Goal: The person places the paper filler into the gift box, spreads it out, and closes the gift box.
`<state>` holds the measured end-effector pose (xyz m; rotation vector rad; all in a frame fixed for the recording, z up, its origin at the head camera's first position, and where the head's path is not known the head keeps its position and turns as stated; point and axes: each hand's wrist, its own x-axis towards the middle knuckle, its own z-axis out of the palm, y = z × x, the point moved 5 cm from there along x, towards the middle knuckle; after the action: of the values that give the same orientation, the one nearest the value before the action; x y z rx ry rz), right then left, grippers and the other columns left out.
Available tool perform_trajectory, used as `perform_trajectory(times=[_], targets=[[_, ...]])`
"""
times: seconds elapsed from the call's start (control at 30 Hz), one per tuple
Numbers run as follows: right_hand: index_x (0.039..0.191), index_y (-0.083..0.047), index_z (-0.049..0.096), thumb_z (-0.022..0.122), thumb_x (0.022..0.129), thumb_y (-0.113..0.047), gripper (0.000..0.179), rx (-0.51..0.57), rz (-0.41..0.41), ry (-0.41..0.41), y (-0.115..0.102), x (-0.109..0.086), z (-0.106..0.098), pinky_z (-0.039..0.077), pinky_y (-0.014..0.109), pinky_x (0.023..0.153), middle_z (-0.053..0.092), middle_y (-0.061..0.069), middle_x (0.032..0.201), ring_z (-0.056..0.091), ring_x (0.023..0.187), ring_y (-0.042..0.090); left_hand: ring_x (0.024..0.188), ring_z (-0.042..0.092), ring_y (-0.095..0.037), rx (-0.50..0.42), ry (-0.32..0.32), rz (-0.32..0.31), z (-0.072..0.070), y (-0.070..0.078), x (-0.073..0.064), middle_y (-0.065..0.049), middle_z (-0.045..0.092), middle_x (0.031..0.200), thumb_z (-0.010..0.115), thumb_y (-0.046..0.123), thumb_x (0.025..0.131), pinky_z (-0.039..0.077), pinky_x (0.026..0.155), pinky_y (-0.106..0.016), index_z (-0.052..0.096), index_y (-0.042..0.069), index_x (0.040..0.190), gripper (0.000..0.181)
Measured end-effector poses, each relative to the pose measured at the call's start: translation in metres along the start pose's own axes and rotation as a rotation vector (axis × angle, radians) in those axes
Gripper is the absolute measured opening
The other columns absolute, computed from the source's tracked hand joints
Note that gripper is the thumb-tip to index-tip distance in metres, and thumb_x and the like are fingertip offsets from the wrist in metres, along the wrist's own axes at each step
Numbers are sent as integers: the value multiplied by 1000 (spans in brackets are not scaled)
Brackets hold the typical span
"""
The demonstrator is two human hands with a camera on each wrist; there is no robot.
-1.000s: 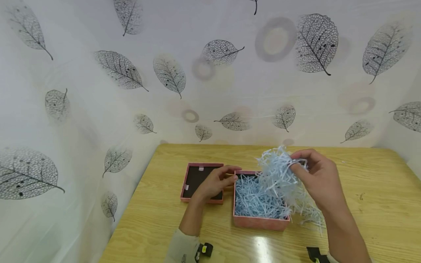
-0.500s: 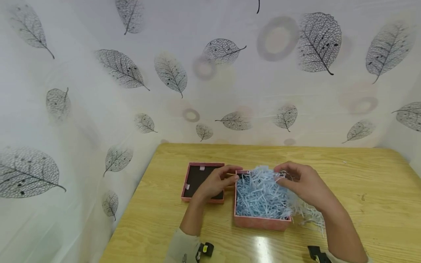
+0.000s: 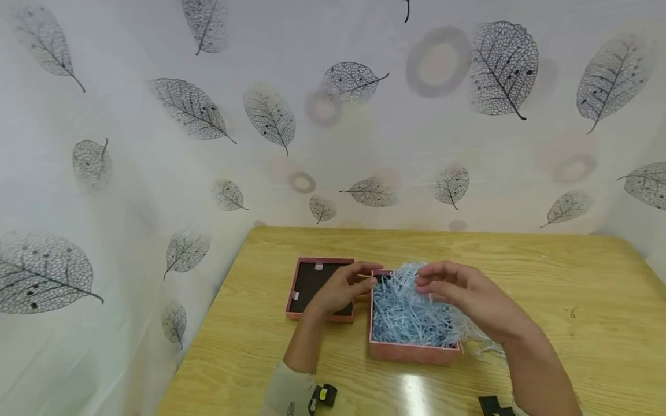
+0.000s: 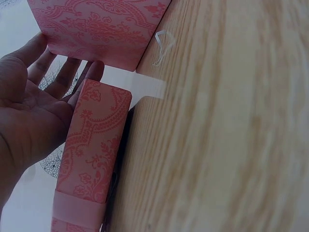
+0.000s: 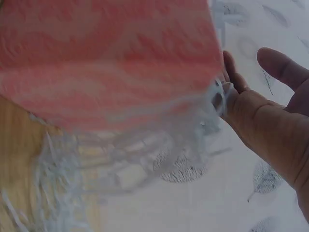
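Observation:
A pink patterned box (image 3: 413,353), filled with light-blue shredded paper (image 3: 408,315), stands on the wooden table. My left hand (image 3: 338,292) rests its fingertips at the box's left wall; the left wrist view has these fingers stretched out against the patterned side (image 4: 101,29). Over the right part of the paper is my right hand (image 3: 476,297), its fingertips at the top of the heap. In the right wrist view the thumb (image 5: 282,67) stands apart from the fingers, and no paper is clasped between them. Some strands (image 5: 58,188) hang outside the box.
Left of the box lies a shallow pink lid (image 3: 307,283), black inside, partly under my left forearm; a ribbon band (image 4: 77,209) crosses its side. Loose strands (image 3: 489,345) lie on the table right of the box. A leaf-patterned curtain (image 3: 374,133) closes off the back.
My right hand has come down and left with a clump of shredded paper and let it go onto the heap in the box. The left hand has stayed in place.

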<state>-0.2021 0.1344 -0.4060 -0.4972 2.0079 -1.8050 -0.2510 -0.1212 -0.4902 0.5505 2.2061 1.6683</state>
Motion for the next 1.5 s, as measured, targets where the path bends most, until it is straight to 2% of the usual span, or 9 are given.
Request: perform_trajectory(times=[0.1,0.2,0.43,0.7,0.9,1.07,1.17,1.3,1.5], targets=[[148,12,45,51,113,-17,47,13,98,-38,13,16,20,45,45,116,54,28,147,55,136,40,117,66,-20,-3,8,3,0,-1,0,-7,65,137,62,24,109,57,101,-37,62,19,147,38],[150,11,43,47,112,-14,46,-59,187,11,28,26,33,42,61,114,48,31,151,49,139,47,115,66,-20,-9,13,-1,0,-2,0,-8,65,133,62,24,109,57,101,-41,62,20,147,38],[148,11,44,51,106,-14,50,-231,307,89,52,40,52,48,62,103,48,32,150,50,136,49,116,67,-19,3,10,-2,-1,-2,2,-9,65,135,62,25,109,58,101,-39,63,21,147,38],[152,15,39,50,104,-14,57,-267,282,95,51,42,57,44,65,108,41,35,156,43,142,53,117,67,-19,20,17,-4,-3,-2,2,-7,65,136,63,26,109,57,100,-36,63,19,147,39],[152,9,44,48,109,-16,50,-263,241,89,28,28,48,46,63,107,48,30,154,50,138,48,115,67,-19,3,22,-20,-1,-3,2,-7,66,133,63,28,109,57,101,-41,64,23,145,37],[152,9,44,46,113,-16,46,-222,144,57,7,11,30,43,62,112,51,28,151,50,139,47,116,67,-20,-7,18,-14,0,-1,2,-9,65,135,64,26,108,57,101,-41,64,22,145,37],[150,10,45,47,114,-16,44,-160,81,64,-2,4,17,50,49,111,54,28,148,56,135,42,117,67,-19,-4,13,-16,0,0,3,-10,65,138,63,26,109,57,100,-38,64,20,146,38],[146,12,45,47,115,-19,44,-91,75,116,-1,4,4,54,35,102,55,27,143,60,127,34,119,66,-18,-13,-2,-8,0,0,4,-13,64,140,61,24,110,57,100,-36,61,13,148,40],[149,16,33,43,114,-17,49,18,170,68,20,18,14,35,59,119,40,35,153,43,142,50,120,66,-20,-31,0,-12,0,-1,2,-10,65,139,61,24,110,57,103,-42,62,14,147,39]])
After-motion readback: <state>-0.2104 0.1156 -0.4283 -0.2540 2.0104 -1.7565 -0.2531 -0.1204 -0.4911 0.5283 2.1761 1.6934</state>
